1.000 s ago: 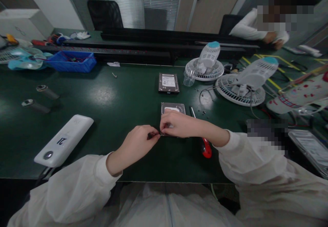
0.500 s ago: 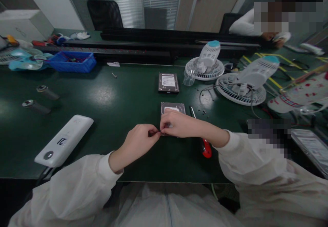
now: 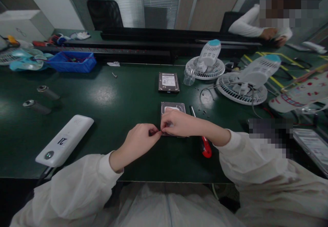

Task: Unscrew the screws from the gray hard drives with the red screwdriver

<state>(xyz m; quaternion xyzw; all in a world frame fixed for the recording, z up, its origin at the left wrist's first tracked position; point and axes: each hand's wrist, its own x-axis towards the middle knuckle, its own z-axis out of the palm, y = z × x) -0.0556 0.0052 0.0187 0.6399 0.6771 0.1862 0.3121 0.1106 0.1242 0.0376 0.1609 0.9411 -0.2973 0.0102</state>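
A hard drive point(image 3: 180, 107) lies on the green table in front of me, partly covered by my right hand point(image 3: 173, 122). The fingers of that hand are pinched at the drive's near left corner; what they hold, if anything, is too small to make out. My left hand point(image 3: 142, 138) meets it there, thumb and forefinger pressed together at the same corner. A screwdriver point(image 3: 205, 147) with a red and black handle lies right of the drive, its shaft passing under my right forearm. Farther back rests a second hard drive point(image 3: 168, 82) with a white label.
Small screws point(image 3: 204, 112) lie scattered near a clear plastic cup point(image 3: 189, 77). Two white fan parts point(image 3: 241, 88) stand at the right. At the left are a white power bank point(image 3: 65, 141), metal cylinders point(image 3: 37, 106) and a blue bin point(image 3: 73, 62). Another person's hands point(image 3: 275, 36) show at far right.
My two hands stay pinched together at the drive's corner, with only slight finger movement. The other person's arm at the far right has shifted a little.
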